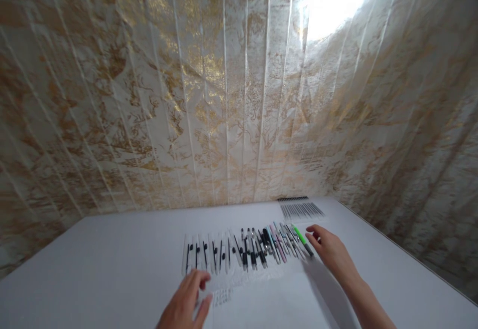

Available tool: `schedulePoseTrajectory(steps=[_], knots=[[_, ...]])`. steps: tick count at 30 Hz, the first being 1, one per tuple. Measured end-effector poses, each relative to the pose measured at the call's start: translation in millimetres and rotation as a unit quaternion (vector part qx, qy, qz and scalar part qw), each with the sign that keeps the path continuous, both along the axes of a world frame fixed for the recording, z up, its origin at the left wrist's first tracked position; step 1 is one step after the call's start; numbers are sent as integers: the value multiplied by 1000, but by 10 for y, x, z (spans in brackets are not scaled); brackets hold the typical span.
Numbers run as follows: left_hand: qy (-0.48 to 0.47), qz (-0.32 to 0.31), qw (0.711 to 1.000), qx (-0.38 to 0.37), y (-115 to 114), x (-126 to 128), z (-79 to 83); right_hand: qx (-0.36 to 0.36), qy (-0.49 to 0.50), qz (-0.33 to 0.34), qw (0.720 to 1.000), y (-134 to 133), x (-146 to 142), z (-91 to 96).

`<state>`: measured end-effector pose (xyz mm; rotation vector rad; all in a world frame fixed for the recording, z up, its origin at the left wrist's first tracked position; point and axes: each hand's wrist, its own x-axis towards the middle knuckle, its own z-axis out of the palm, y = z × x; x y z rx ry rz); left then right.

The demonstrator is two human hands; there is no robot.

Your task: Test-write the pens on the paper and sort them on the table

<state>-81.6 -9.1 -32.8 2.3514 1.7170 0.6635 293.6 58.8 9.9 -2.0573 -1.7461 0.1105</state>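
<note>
At the lower middle of the frame the left hand [185, 303] lies flat and spread on a clear plastic sheet [261, 294] on the white desk [112, 264], holding nothing. Just beyond, the right hand [330, 252], fingers loosely open, touches the green pen [300, 239] ending the row of pens [239, 252]. This looks like sorting the row; pinching that pen would need fingertips closing round its barrel, with a pack of refills [300, 209] lying farther back.

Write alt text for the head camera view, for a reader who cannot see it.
Two bare hands reach over a row of pens laid side by side on a white table: the right hand is at a green pen at the row's right end, the left hand near its left end. Behind hangs a cream and gold curtain.
</note>
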Motion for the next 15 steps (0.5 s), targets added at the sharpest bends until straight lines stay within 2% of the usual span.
schedulePoseTrajectory(steps=[2, 3, 7, 10, 15], knots=[[60, 105, 992, -48, 274, -148, 169, 18, 19, 21, 999, -46, -78, 118], [73, 136, 986, -56, 410, -205, 230, 27, 34, 34, 998, -75, -127, 177], [101, 197, 972, -79, 810, -298, 301, 53, 93, 82, 991, -214, -326, 410], [124, 205, 965, -108, 909, -281, 271, 62, 99, 102, 988, -304, -426, 564], [153, 195, 960, -131, 812, -249, 267, 55, 109, 123, 985, -371, -552, 733]])
